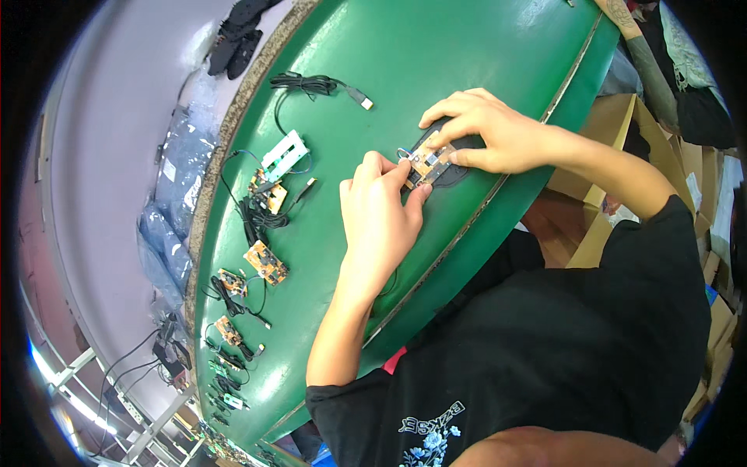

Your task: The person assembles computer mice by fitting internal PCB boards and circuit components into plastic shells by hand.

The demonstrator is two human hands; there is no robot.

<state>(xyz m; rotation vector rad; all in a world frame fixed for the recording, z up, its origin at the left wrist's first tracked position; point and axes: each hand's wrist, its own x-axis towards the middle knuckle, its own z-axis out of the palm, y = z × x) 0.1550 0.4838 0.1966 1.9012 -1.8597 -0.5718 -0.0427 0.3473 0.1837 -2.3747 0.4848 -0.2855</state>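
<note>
A small orange-brown circuit board [428, 162] lies over a rounded black plastic shell [453, 176] on the green work surface. My left hand [381, 206] grips the board's near-left edge, thumb and index finger at its corners. From the right, my right hand [498, 134] has its thumb and fingers closed about the board's other edge, the fingers reaching over the shell's far end. A short bluish wire [402, 152] shows at the board's left end. My fingers cover part of the board and most of the shell's far side.
Left of my hands lie a coiled black cable [305, 84] with a USB plug, a pale green board [285, 156] and another orange board [267, 263]. More boards with cables line the table's left side. Clear plastic bags [187, 167] lie beyond the rim. Another person's forearm [650, 74] is at upper right, near cardboard boxes [607, 128].
</note>
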